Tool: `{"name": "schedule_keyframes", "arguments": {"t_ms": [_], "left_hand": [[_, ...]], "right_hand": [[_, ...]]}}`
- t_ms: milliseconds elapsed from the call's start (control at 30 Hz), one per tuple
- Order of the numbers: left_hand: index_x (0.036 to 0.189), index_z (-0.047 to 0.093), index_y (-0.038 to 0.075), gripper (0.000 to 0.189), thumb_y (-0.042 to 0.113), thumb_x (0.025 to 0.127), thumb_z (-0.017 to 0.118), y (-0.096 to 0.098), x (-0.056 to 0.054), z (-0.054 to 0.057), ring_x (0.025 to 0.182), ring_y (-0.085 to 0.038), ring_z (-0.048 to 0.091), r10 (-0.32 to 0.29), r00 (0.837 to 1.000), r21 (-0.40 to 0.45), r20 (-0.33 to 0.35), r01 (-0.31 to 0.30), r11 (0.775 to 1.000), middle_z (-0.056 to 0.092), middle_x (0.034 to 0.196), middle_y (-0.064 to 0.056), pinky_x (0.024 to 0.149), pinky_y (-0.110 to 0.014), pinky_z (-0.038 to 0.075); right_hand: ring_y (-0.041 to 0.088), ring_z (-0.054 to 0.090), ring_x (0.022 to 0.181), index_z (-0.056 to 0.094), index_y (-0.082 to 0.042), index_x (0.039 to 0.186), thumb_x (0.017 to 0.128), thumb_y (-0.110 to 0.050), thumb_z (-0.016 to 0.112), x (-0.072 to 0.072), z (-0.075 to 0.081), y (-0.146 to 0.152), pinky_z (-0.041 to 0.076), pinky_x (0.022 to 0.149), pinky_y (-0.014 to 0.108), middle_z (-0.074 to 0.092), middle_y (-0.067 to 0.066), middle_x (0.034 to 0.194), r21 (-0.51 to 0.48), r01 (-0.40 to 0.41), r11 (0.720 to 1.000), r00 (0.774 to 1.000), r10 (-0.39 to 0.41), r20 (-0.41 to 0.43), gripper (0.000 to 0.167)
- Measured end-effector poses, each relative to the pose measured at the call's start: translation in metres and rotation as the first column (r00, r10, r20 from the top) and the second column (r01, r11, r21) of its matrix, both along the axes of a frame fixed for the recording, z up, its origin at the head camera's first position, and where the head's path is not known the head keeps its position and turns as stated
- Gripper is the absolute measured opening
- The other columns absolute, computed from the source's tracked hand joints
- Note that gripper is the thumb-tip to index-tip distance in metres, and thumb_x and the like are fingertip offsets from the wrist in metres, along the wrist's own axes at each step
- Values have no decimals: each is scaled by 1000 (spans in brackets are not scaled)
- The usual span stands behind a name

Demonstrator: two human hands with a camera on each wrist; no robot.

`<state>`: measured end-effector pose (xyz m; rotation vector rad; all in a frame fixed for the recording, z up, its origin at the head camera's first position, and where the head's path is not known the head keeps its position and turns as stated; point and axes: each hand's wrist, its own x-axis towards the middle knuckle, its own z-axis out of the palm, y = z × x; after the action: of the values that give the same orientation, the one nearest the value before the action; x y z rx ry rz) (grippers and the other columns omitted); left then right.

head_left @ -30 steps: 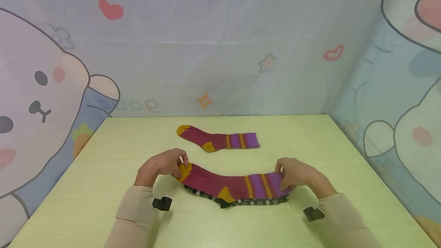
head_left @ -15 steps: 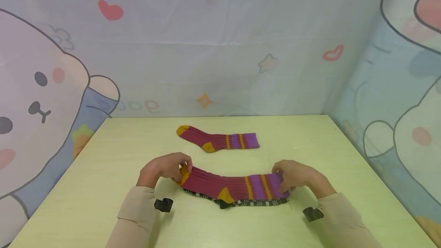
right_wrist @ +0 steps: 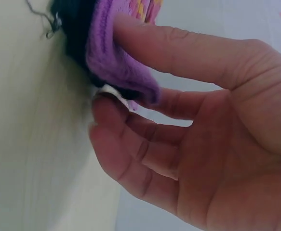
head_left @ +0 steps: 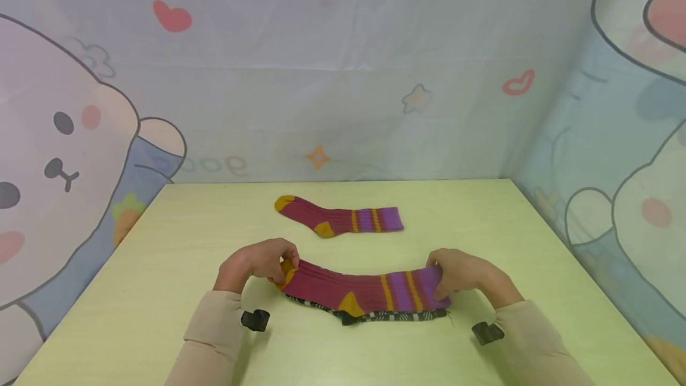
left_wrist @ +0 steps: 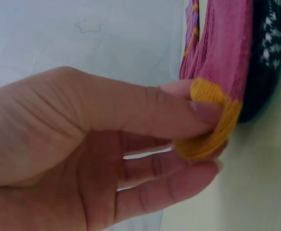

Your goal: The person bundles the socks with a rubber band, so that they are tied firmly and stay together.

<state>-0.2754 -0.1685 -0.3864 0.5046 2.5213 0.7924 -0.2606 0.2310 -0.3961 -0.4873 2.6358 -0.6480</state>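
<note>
A maroon sock (head_left: 332,286) with mustard toe and heel and a purple striped cuff lies across the near middle of the table. Beneath it a black-and-white patterned sock (head_left: 393,316) shows along the near edge. My left hand (head_left: 268,259) pinches the mustard toe (left_wrist: 207,139) between thumb and fingers. At the other end my right hand (head_left: 460,270) grips the purple cuff (right_wrist: 116,67), thumb on top and fingers below. How much of the dark sock the right fingers also hold is hard to tell.
Farther back lies a matching maroon sock (head_left: 337,218), flat, its toe to the left. The pale table (head_left: 343,356) ends at a printed cloth backdrop (head_left: 343,76). A loose dark thread (right_wrist: 39,14) sticks out by the cuff.
The left hand has shifted slightly right and toward me, bringing the sock's toe with it. The right hand has moved slightly toward me at the cuff. The far sock has stayed still.
</note>
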Motion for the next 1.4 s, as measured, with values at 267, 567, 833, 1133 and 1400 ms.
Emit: {"name": "schedule_keyframes", "arguments": {"t_ms": [267, 567, 833, 1133, 1400], "left_hand": [[94, 65, 8, 32, -7, 73, 82, 1, -2, -1, 83, -21, 51, 4, 1000, -74, -27, -6, 997, 59, 92, -5, 71, -33, 45], [95, 59, 9, 39, -7, 69, 86, 3, 1, -3, 79, -22, 49, 29, 999, -120, -21, -32, 992, 55, 88, -7, 66, -32, 42], [95, 57, 9, 40, -3, 70, 87, 1, 0, -4, 80, -21, 51, 29, 1000, -159, -7, -30, 987, 57, 88, -5, 69, -34, 43], [97, 57, 9, 41, -2, 71, 86, -1, 0, -4, 83, -23, 51, 20, 1000, -148, 7, -19, 989, 57, 91, -6, 71, -35, 44], [98, 57, 9, 32, -2, 77, 78, -1, 2, -3, 82, -21, 52, 19, 1000, -147, 16, -17, 989, 58, 91, -5, 72, -35, 43]], "right_hand": [[29, 60, 101, 63, -2, 116, 68, -2, 89, -1, 2, 4, 51, 86, 48, 63, 15, 116, 12, -44, 999, 999, 45, -16, 55], [29, 59, 102, 64, 2, 117, 66, -1, 89, 0, 2, 4, 50, 88, 48, 62, 13, 115, 43, -77, 996, 997, 77, 13, 57], [23, 56, 96, 65, 9, 119, 68, 0, 88, 2, 0, 4, 51, 86, 45, 59, 9, 111, 53, -85, 995, 996, 84, 22, 56], [22, 51, 95, 64, 5, 119, 72, -4, 86, 4, 1, 5, 48, 85, 42, 52, 6, 108, 88, -110, 990, 994, 110, 5, 53], [22, 56, 94, 62, 6, 122, 74, -6, 85, 5, 4, 9, 50, 84, 43, 57, 9, 111, 60, -107, 992, 994, 106, 18, 55]]}}
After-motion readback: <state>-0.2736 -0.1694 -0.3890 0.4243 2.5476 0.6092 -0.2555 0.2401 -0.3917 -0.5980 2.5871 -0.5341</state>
